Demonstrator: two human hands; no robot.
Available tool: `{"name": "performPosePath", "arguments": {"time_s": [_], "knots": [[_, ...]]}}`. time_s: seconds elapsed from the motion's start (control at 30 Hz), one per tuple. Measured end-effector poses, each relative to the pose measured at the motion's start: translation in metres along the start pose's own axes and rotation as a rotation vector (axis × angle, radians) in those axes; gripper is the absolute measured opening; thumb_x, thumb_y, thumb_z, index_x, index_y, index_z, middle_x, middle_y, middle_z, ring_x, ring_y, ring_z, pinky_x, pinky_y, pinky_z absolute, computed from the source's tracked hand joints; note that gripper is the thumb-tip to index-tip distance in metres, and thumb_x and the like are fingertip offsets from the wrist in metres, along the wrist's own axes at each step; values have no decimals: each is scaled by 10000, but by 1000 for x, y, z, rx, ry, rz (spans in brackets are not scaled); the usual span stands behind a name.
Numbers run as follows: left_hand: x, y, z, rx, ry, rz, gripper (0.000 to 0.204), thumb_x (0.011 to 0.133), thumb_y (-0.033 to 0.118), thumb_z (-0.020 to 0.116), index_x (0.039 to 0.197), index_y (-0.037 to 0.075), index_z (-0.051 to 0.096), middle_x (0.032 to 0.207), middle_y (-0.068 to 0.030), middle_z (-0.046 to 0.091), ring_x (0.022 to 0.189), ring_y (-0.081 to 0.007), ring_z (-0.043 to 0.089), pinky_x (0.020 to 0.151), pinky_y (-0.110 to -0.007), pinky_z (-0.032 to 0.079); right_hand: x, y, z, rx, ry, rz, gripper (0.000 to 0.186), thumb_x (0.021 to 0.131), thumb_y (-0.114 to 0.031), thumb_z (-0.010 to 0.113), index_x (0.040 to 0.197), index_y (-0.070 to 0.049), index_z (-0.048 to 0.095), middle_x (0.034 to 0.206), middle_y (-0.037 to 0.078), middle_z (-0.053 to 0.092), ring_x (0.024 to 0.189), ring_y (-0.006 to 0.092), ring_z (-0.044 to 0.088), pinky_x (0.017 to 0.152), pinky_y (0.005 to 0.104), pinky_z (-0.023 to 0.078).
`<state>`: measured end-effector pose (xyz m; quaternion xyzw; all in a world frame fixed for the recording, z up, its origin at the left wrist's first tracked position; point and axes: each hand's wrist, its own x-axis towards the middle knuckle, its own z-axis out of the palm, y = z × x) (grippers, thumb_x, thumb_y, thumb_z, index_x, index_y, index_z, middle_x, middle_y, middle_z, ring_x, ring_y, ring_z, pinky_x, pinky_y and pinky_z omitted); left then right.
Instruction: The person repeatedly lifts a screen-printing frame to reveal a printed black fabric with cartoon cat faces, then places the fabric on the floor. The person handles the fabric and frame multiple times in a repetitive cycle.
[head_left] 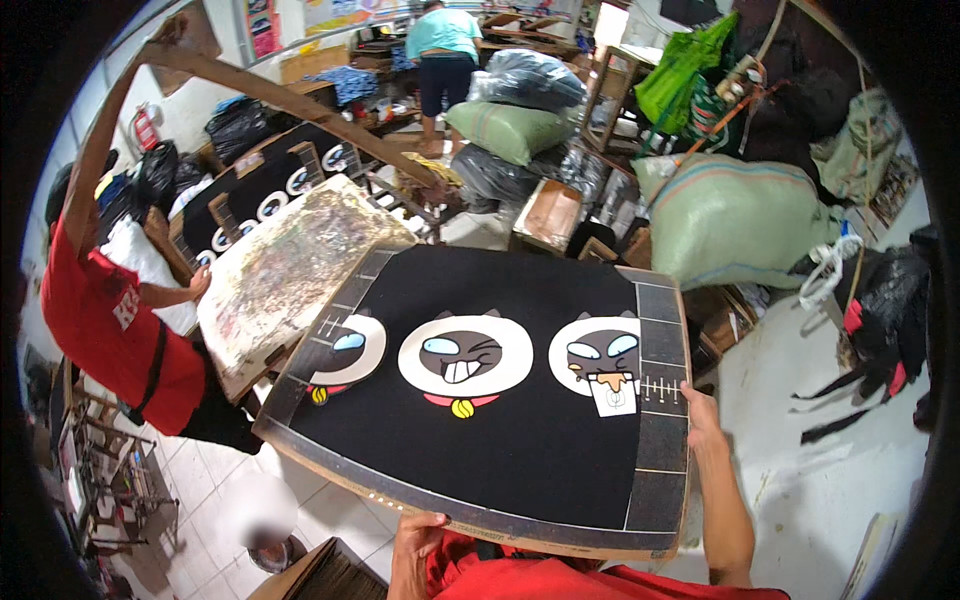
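A large flat printing board [660, 485] with dark, ruled side strips lies tilted across the middle of the head view. Stretched over it is black fabric [470, 470] printed with a row of cartoon cat faces, red collars and yellow bells. My left hand [415, 548] grips the board's near edge, its thumb on top and the other fingers mostly hidden below. On the right edge, my right hand [705, 420] is closed around the board, with the thumb side showing beside the ruled strip.
At left, a co-worker in a red shirt [130, 340] holds a paint-stained board [300, 280]. Another person in a teal top [443, 35] stands far back. Green sacks [740, 215] and black bags crowd the right. An open cardboard box [325, 572] sits near the lower edge.
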<state>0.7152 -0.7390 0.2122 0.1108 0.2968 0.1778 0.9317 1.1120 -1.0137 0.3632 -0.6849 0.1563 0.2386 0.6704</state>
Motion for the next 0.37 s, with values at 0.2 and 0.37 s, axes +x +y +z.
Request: {"name": "performPosePath", "arguments": {"time_s": [0.2,0.37], "knots": [[50,-1,15,57,-93,-198,372,744,-11,652,1105,14,565,1040,-135,598,1019,-330,559,963,-500,412,-63,32,-73,-150,515,-390,299,905,-278,613,810,5,601,839,74,641,770,129,600,694,318,485],[138,8,53,-366,-172,-285,759,766,543,659,1335,91,441,1407,-131,412,1278,-367,374,1053,-567,273,-127,40,-48,106,630,-638,304,897,-282,624,737,-31,563,845,46,661,793,72,595,735,280,485]]}}
